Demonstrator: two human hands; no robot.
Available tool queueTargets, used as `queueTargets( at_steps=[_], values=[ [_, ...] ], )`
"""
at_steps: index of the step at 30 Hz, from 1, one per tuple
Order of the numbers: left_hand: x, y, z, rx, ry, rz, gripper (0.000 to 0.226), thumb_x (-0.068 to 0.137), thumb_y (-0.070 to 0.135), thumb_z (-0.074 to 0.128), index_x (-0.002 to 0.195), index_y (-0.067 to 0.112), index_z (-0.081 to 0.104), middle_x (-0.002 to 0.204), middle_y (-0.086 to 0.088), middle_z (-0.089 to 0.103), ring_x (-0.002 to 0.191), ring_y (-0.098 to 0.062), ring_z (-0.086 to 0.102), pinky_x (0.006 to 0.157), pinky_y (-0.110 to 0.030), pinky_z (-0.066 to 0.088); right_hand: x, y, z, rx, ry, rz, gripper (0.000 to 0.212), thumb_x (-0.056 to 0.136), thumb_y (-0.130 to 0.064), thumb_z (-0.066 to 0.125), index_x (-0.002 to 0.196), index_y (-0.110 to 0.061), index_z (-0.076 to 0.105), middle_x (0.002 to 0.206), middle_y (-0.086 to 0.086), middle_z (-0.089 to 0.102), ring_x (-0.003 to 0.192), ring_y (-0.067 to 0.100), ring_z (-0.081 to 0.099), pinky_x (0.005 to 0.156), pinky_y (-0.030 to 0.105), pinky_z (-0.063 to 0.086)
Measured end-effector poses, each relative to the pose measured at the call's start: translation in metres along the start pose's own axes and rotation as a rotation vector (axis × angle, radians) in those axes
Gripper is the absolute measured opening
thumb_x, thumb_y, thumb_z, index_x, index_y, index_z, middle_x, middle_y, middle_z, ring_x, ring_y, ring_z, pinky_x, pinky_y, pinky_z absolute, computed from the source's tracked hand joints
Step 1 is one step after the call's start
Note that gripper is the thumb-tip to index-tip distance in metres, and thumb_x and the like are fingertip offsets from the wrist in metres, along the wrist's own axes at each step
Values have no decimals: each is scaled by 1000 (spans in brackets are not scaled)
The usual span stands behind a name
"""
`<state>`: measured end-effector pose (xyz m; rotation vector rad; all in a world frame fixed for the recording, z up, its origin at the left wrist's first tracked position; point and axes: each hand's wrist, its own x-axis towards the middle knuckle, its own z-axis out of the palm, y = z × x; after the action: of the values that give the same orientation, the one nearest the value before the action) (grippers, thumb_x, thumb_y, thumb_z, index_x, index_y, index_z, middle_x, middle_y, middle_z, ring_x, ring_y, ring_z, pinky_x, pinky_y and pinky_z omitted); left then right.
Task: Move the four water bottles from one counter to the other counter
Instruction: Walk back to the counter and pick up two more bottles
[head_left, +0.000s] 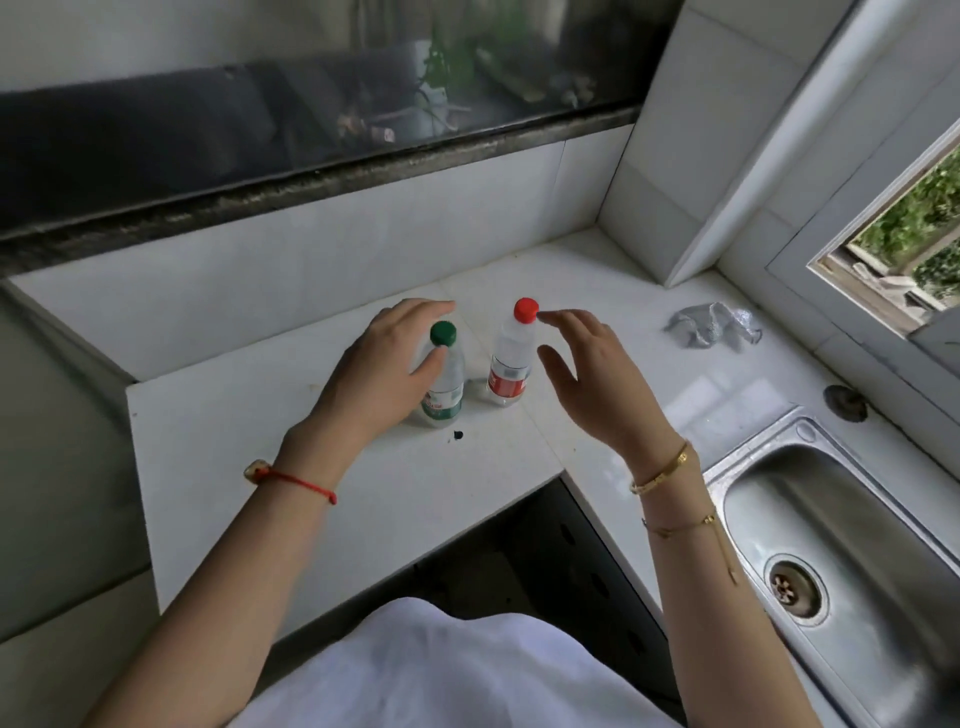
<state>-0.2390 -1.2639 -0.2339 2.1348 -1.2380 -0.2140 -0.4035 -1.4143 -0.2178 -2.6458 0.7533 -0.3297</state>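
Note:
Two clear water bottles stand upright side by side on the white counter (249, 426). The left bottle (448, 397) has a green cap and green label. The right bottle (511, 361) has a red cap and red label. My left hand (374, 364) is spread around the green-capped bottle's upper part, thumb against its shoulder, fingers extended behind the cap, not closed round it. My right hand (597, 379) hovers just right of the red-capped bottle, fingers spread, with the index fingertip beside the red cap. No other bottles are in view.
A crumpled grey cloth (711, 325) lies on the counter to the right. A steel sink (841, 519) fills the lower right, with a dark round fitting (844, 402) behind it. Tiled walls and a dark window ledge (311, 187) bound the counter's back. The counter's front edge steps inward near me.

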Motion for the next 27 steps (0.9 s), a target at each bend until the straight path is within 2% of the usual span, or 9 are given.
queueTargets(
  at_steps=[4, 11, 17, 20, 24, 27],
  values=[
    [33, -13, 15, 30, -21, -42, 43, 90, 20, 54, 133, 24, 49, 137, 6, 50, 121, -17, 50, 96, -40, 47, 42, 9, 13, -59, 16, -3, 41, 97, -28, 46, 137, -14, 44, 139, 8, 49, 120, 27, 51, 100, 35, 45],
    [64, -24, 38, 94, -130, -87, 42, 87, 22, 60, 129, 24, 53, 133, 5, 53, 119, -18, 46, 92, -39, 48, 91, 24, 40, -114, -80, 28, 44, 97, -26, 45, 139, -14, 41, 141, 12, 45, 121, 33, 48, 98, 42, 47],
    [73, -23, 48, 136, -150, -152, 41, 83, 16, 65, 123, 24, 58, 125, 2, 58, 116, -19, 46, 87, -34, 47, 106, 34, 52, -142, -152, 10, 42, 94, -24, 51, 135, -13, 45, 134, 12, 48, 117, 31, 49, 92, 39, 49],
    [74, -24, 51, 145, -138, -199, 39, 82, 9, 62, 119, 21, 61, 119, 0, 59, 112, -20, 48, 83, -33, 48, 110, 39, 55, -138, -176, -4, 36, 93, -20, 53, 127, -11, 50, 126, 11, 50, 110, 29, 51, 86, 36, 51],
    [72, -26, 52, 126, -128, -270, 34, 80, 8, 65, 112, 18, 65, 113, -3, 60, 106, -23, 53, 87, -38, 50, 113, 43, 57, -108, -188, -12, 26, 91, -15, 55, 116, -8, 52, 117, 12, 50, 89, 29, 60, 78, 40, 56],
    [70, -26, 52, 88, -106, -301, 28, 77, 5, 66, 104, 15, 67, 107, -5, 61, 98, -24, 58, 83, -35, 51, 114, 45, 58, -86, -183, -25, 22, 90, -11, 55, 111, -6, 51, 113, 14, 50, 78, 32, 60, 72, 40, 56]
  ],
)
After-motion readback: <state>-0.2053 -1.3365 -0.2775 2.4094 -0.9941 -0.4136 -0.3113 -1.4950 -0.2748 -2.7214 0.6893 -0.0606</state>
